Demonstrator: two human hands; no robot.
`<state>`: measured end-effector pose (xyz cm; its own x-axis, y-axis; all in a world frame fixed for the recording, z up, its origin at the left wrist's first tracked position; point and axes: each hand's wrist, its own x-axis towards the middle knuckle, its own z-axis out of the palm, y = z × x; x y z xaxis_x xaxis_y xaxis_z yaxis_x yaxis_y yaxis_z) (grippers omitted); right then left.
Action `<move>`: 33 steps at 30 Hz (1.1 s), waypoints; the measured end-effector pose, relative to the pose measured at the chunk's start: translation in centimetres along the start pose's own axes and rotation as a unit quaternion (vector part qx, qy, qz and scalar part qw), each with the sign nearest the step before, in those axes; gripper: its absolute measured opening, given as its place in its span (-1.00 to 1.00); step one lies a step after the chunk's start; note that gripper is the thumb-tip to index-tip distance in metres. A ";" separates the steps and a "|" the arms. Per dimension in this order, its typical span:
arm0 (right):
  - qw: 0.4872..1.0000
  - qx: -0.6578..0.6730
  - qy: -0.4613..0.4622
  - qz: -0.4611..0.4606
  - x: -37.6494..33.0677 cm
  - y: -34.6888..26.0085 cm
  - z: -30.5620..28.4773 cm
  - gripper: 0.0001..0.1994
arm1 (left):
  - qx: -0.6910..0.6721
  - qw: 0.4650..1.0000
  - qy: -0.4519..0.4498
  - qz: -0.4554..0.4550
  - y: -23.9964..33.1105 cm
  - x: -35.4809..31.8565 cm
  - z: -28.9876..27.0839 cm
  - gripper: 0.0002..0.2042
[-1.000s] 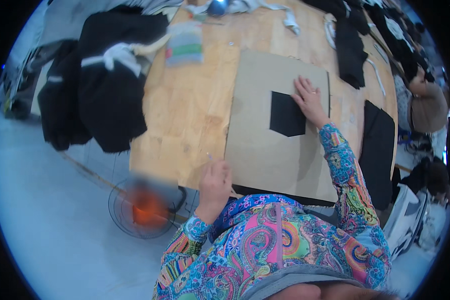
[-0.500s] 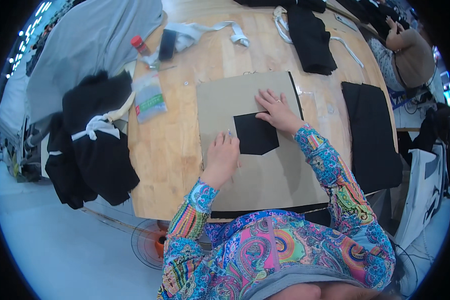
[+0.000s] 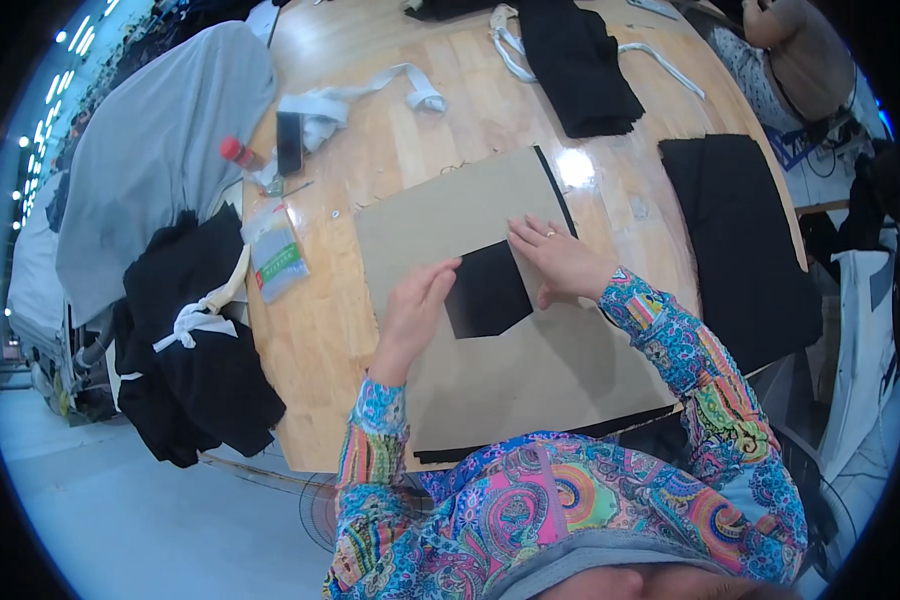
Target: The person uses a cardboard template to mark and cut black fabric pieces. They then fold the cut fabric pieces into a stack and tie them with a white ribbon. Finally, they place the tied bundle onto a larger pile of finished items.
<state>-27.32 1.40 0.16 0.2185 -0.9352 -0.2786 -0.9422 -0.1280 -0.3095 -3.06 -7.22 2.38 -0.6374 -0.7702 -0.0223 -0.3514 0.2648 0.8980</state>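
Note:
A black pocket-shaped fabric piece (image 3: 492,292), with a pointed lower edge, lies on a beige cloth panel (image 3: 560,375). At its upper left corner is my left hand (image 3: 417,302), thumb and fingers closed together on the edge. The left part of the piece looks blurred; I cannot tell whether it is raised. My right hand (image 3: 562,262) rests flat with fingers stretched, along the piece's upper right side and on the beige panel. Black fabric shows along the panel's right and near edges.
Folded black fabric (image 3: 735,245) lies at the right, another black bundle (image 3: 575,75) at the back. Tied black fabric (image 3: 185,340) hangs over the left edge. Nearby are a plastic bag (image 3: 275,252), a phone (image 3: 289,143) and a red-capped bottle (image 3: 238,152). A person (image 3: 805,60) sits far right.
My left hand has moved to the pocket piece's upper left corner; a thin pen-like thing by it earlier no longer shows. The view has shifted and the panel appears turned.

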 end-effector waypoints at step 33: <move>0.999 0.003 0.037 -0.014 0.5 -0.8 0.7 0.09 | 0.067 0.989 0.131 -0.019 -2.1 4.9 8.4 -0.85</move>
<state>-26.30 1.30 -0.33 0.2251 -0.9532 -0.2019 -0.9346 -0.1527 -0.3212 -11.24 -6.62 -3.28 -0.4289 -0.9002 0.0748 -0.4710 0.2936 0.8318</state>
